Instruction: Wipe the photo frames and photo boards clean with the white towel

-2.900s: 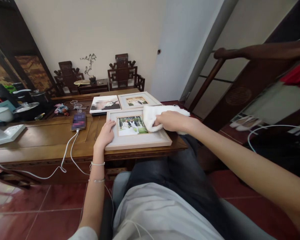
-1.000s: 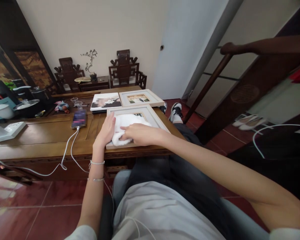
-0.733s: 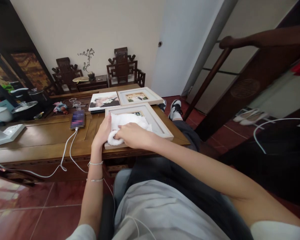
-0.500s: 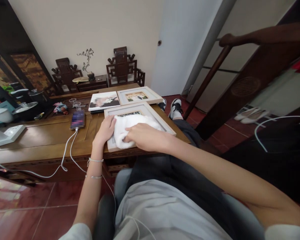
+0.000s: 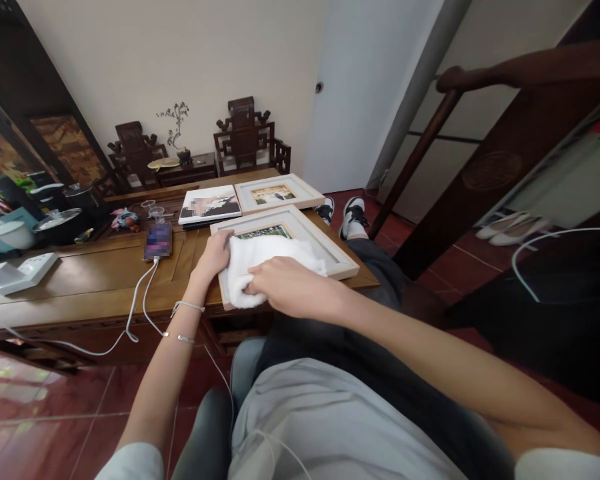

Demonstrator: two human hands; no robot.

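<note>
A pale wooden picture frame (image 5: pixel 325 250) lies flat at the near edge of the wooden table (image 5: pixel 95 273). A white cloth (image 5: pixel 270 253) covers most of its photo. My right hand (image 5: pixel 285 287) presses down on the cloth at the frame's near left part, fingers bent over it. My left hand (image 5: pixel 213 257) rests on the frame's left edge, fingers curled against it. Only a strip of the photo shows above the cloth.
Behind it lie a second pale frame (image 5: pixel 277 193) and a photo print (image 5: pixel 210 205). A phone (image 5: pixel 157 241) on a white cable, a white power strip (image 5: pixel 27 273), small cups and bowls sit to the left. Carved chairs stand at the wall. Feet in sneakers (image 5: pixel 347 213) show beyond the table.
My right hand has dragged the cloth from the frame's right side across the photo to its near left part. The frame has slid slightly towards me. My left hand stays on the left edge.
</note>
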